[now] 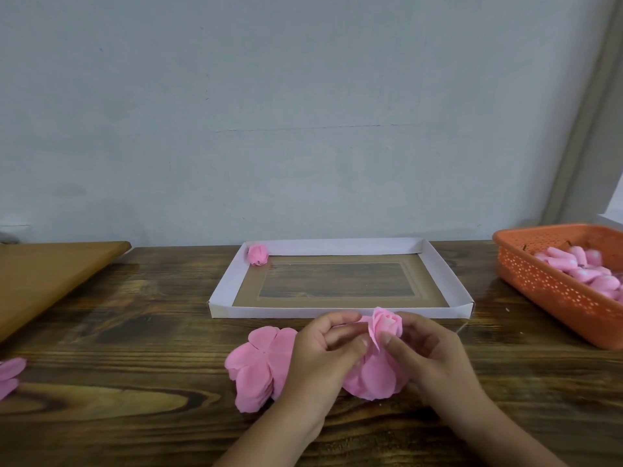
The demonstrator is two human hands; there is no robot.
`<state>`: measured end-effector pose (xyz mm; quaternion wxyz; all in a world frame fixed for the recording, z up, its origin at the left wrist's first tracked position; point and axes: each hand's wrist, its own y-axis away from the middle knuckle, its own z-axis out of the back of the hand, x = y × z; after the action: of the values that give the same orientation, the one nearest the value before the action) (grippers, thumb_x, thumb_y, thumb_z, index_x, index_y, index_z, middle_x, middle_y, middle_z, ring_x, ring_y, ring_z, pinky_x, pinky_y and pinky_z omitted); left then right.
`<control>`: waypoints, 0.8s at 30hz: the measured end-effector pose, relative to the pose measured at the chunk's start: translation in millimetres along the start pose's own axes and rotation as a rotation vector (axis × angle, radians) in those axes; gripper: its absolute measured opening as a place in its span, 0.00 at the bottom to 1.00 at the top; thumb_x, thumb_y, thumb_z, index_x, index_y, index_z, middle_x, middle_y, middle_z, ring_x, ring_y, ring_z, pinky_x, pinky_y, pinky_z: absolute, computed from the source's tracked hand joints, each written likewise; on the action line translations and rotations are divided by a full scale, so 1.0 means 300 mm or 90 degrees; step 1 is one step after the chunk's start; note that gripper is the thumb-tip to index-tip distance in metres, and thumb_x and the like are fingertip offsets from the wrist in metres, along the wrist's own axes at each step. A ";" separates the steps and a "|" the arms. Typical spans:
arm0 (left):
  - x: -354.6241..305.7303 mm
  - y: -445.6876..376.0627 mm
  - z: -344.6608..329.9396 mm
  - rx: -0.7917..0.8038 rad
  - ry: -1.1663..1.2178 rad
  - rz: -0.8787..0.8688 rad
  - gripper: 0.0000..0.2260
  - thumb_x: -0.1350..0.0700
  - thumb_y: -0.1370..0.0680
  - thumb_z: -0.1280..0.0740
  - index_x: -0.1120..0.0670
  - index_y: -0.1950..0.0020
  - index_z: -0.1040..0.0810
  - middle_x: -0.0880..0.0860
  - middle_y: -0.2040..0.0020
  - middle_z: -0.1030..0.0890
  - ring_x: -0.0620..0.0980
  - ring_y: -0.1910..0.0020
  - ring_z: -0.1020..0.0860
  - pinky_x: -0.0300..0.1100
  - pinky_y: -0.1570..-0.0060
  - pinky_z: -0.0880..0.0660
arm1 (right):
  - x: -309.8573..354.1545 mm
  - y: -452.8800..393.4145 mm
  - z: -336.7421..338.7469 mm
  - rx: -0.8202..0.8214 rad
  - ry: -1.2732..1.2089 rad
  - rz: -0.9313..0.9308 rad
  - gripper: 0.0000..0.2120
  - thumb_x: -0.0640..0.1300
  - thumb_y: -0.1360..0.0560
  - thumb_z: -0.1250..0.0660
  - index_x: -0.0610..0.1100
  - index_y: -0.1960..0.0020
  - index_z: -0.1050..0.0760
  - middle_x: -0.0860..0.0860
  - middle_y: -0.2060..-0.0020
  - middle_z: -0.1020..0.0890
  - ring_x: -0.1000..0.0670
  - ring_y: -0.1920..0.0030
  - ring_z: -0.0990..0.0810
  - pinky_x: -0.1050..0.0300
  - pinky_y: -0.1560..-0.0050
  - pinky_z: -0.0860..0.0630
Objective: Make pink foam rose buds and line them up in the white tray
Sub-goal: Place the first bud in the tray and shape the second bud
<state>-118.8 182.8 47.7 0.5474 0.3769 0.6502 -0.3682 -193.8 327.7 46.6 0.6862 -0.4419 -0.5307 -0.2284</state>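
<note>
Pinching from nine o'clock, the left hand point(320, 352) wraps a petal round the half-formed rose bud point(386, 323), which the right hand point(428, 352) grips from three o'clock. Rolling looks midway; next, tighten it and set it beside the finished bud point(258, 254) at the white tray's point(337, 311) eleven o'clock corner.

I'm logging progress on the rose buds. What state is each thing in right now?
Tray: holds one finished bud in its far-left corner.
Bud in hands: half-wrapped, petals loose below.
Left hand: pinching the bud's petals.
Right hand: pinching the bud.
Petal stack: flat on the table, left of the hands.
Orange basket: holding pink foam pieces.
</note>
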 end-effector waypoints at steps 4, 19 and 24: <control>0.001 -0.002 0.004 0.004 0.012 -0.018 0.10 0.66 0.25 0.26 0.56 0.45 0.16 0.52 0.51 0.12 0.48 0.49 0.14 0.35 0.55 0.20 | 0.010 0.001 -0.003 0.023 -0.035 0.001 0.10 0.47 0.28 0.29 0.56 0.48 0.15 0.50 0.53 0.12 0.52 0.52 0.13 0.64 0.57 0.20; -0.008 0.003 0.011 0.049 -0.026 -0.044 0.12 0.52 0.27 0.25 0.52 0.45 0.13 0.50 0.49 0.12 0.47 0.46 0.15 0.40 0.48 0.18 | -0.003 -0.007 0.020 0.051 -0.100 -0.057 0.10 0.44 0.31 0.27 0.46 0.50 0.13 0.43 0.52 0.12 0.43 0.50 0.13 0.55 0.54 0.17; -0.015 0.007 0.007 0.054 -0.011 -0.052 0.15 0.47 0.30 0.25 0.52 0.46 0.13 0.50 0.50 0.12 0.47 0.48 0.14 0.38 0.51 0.19 | -0.013 -0.009 0.019 0.060 -0.098 -0.055 0.11 0.43 0.28 0.28 0.45 0.47 0.13 0.41 0.51 0.13 0.40 0.48 0.14 0.51 0.53 0.16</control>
<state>-115.4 181.4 51.6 0.5206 0.3699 0.6442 -0.4210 -200.1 330.6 44.2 0.6527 -0.4021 -0.6107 -0.1983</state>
